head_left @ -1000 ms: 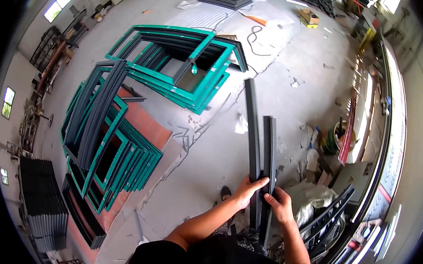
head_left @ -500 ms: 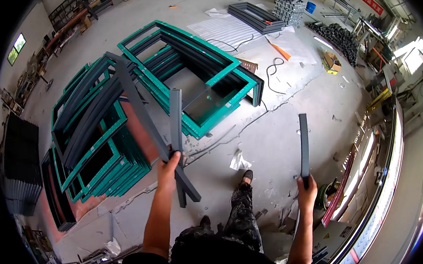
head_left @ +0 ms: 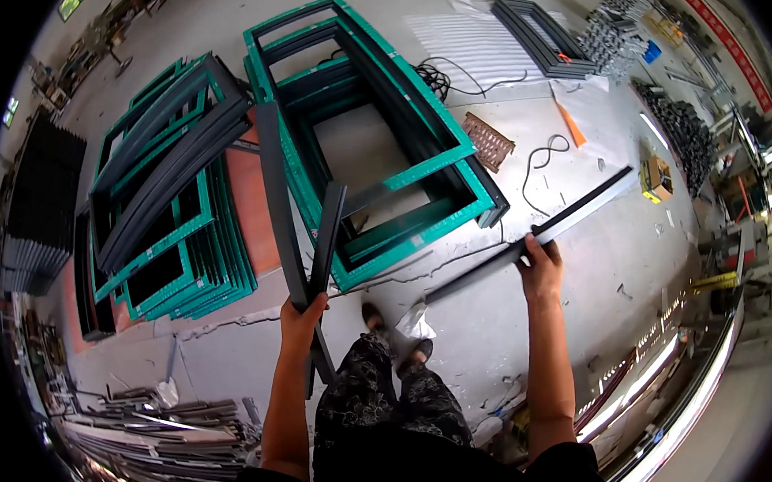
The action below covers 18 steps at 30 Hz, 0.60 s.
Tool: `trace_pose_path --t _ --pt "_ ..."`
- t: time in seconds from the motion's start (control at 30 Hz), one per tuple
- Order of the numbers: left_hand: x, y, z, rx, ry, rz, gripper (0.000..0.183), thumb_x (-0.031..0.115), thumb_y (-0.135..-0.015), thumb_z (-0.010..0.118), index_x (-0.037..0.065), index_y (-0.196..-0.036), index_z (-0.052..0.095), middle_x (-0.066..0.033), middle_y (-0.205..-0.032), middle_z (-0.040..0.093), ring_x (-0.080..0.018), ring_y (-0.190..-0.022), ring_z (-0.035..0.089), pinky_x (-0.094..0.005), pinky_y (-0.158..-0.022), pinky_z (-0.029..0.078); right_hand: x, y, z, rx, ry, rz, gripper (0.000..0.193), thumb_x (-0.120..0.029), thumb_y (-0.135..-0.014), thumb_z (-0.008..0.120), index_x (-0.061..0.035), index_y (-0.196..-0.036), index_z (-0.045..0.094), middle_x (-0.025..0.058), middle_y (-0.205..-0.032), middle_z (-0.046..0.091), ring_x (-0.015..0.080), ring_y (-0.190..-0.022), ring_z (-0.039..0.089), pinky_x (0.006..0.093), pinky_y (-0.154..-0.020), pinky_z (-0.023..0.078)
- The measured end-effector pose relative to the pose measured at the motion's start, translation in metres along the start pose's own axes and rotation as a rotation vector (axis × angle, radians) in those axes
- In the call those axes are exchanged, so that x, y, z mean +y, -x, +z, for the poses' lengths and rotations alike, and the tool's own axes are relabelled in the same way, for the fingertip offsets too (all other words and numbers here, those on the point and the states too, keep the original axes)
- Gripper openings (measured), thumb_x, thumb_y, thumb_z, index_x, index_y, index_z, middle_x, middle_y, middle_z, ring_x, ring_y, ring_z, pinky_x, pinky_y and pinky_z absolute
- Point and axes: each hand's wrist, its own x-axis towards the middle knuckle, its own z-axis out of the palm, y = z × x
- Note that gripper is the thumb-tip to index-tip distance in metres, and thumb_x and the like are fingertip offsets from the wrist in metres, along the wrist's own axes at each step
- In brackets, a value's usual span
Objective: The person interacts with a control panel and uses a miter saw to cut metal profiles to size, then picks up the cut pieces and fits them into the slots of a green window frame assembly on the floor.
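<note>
My left hand is closed round two dark grey metal profile bars, a longer bar and a shorter bar, which cross at the grip and spread apart above it. Out to the right, my right hand grips a third grey profile bar near its middle. That bar lies slantwise, its left end low by my feet and its right end higher. Ahead of my left hand stands a stack of green and black rectangular frames, partly covered by the bars.
To the left, more green and grey frames are piled on a red sheet. A loose cable and a brown slatted piece lie on the floor ahead. Scrap profiles heap at the lower left; a yellow box sits far right.
The bar in my right hand has turned from upright to slanting, and that hand has moved up and forward. My view has swung right; the two bars stay in my left hand.
</note>
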Motion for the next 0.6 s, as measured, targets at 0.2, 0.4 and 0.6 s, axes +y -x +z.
trace_pose_path --t 0.2,0.4,0.6 --pt "-0.004 -0.060 0.026 0.074 -0.024 -0.076 0.026 0.022 -0.082 0.072 -0.001 -0.090 0.063 -0.0013 -0.072 0.061 -0.0085 -0.065 0.054 -0.0250 -0.059 0.041 0.080 -0.103 0.085 -0.095 -0.127 0.425 0.031 -0.016 -0.086 0.071 -0.0153 -0.114 0.057 0.0015 -0.108 0.058 0.0221 -0.103 0.053 0.0480 -0.090 0.046" --pt "-0.010 -0.160 0.068 -0.055 0.076 -0.095 0.031 0.024 -0.080 0.075 -0.002 -0.095 0.066 -0.0051 -0.077 0.067 -0.0107 -0.070 0.060 -0.0278 -0.064 0.046 0.143 -0.156 0.141 -0.125 -0.113 0.633 0.027 -0.016 -0.090 0.065 -0.0139 -0.116 0.057 0.0055 -0.109 0.061 0.0245 -0.104 0.057 0.0501 -0.092 0.045" --pt "-0.024 -0.235 0.077 -0.113 0.031 -0.297 0.042 0.031 -0.077 0.077 -0.004 -0.095 0.065 -0.0083 -0.081 0.067 -0.0160 -0.074 0.062 -0.0312 -0.067 0.047 0.190 -0.225 0.168 0.030 -0.133 0.714 0.020 -0.021 -0.092 0.064 -0.0063 -0.105 0.060 0.0103 -0.107 0.064 0.0289 -0.103 0.057 0.0468 -0.094 0.043"
